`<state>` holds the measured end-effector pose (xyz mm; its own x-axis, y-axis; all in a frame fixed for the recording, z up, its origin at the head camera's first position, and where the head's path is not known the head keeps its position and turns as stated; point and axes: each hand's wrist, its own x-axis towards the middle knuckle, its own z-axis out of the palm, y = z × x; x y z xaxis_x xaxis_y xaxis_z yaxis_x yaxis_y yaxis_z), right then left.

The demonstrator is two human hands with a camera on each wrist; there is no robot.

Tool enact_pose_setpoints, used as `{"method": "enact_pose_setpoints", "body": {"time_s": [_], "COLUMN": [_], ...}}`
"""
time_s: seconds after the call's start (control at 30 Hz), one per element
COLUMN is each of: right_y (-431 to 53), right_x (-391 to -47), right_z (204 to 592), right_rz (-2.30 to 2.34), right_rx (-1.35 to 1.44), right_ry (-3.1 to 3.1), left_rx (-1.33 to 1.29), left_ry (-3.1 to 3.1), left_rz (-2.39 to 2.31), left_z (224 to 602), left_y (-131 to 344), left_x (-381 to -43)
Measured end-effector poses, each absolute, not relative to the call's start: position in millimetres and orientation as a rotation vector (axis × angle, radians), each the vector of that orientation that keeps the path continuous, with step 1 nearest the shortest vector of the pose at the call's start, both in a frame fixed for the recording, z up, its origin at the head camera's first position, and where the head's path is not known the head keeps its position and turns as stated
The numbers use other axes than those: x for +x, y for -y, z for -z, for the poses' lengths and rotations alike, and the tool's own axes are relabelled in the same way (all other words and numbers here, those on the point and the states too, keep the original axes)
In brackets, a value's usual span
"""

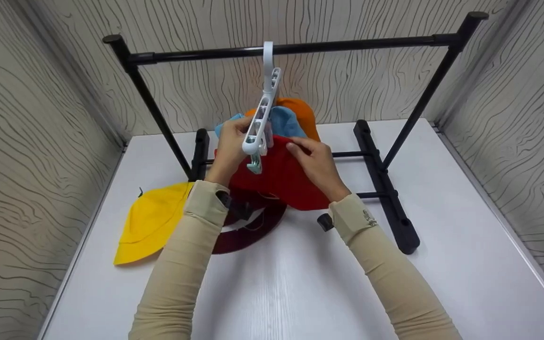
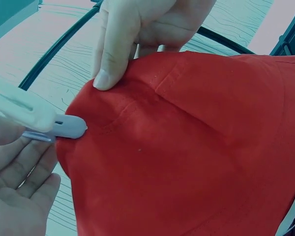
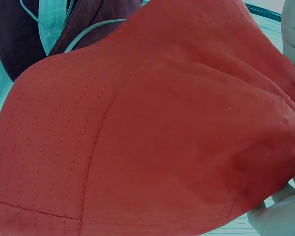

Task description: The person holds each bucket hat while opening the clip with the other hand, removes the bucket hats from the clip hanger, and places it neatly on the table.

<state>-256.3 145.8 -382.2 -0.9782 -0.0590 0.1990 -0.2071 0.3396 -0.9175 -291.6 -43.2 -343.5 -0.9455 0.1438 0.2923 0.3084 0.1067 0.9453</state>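
In the head view, a red hat (image 1: 281,174) hangs between my two hands below a white multi-clip hanger (image 1: 263,106). My right hand (image 1: 317,163) pinches the hat's top edge between thumb and fingers. The left wrist view shows a pale clip (image 2: 69,126) at that edge, overlapping the red cloth (image 2: 187,142). My left hand (image 1: 232,144) holds the clip's end, its fingers (image 2: 24,167) spread behind it. Stitched rows run along the hat's brim (image 3: 44,147) in the right wrist view. Another, mint-coloured clip (image 1: 255,163) dangles from the hanger's near end.
The hanger hooks over a black rack's top bar (image 1: 347,46). Behind the red hat are a light blue hat (image 1: 287,122) and an orange hat (image 1: 302,113). On the white table (image 1: 272,293) lie a yellow hat (image 1: 151,219) and a dark maroon hat (image 1: 248,238).
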Motion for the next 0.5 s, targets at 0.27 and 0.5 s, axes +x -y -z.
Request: {"method": "enact_pose_setpoints", "body": {"time_s": [0.27, 0.5], "right_y": [-146.3, -146.9], "right_x": [-254.1, -253.8], "right_z": [380.6, 382.4], "right_rz": [-1.709, -1.694], "right_rx": [0.239, 0.235], "right_ry": [2.470, 2.464], "left_rx": [-0.420, -0.402], "left_ry": [2.287, 2.272], "left_rz": [1.967, 1.953], "left_z": [342.9, 343.6], "left_y": [44.3, 43.0], "left_x": [-291.8, -294.6]}}
